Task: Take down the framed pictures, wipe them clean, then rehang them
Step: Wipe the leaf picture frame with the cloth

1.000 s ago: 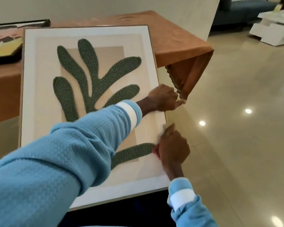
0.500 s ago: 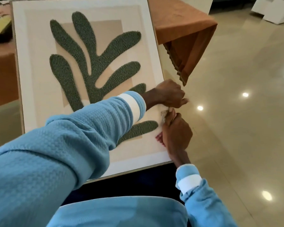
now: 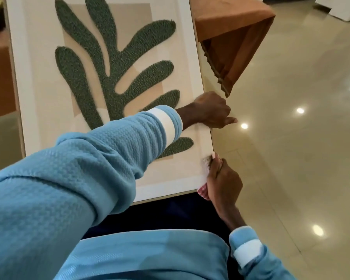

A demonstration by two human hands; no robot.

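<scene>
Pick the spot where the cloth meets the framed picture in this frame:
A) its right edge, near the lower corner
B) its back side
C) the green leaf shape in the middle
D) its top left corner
A: the right hand holds the cloth against the right edge of the framed picture near the lower corner, below where the left hand grips that same edge.

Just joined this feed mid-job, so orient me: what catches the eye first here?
A big framed picture of a dark green leaf shape fills the upper left. The left hand reaches across it and grips its right edge, while the right hand holds a red-checked cloth against the frame's lower right edge. An orange-brown tablecloth hangs at top right.
</scene>
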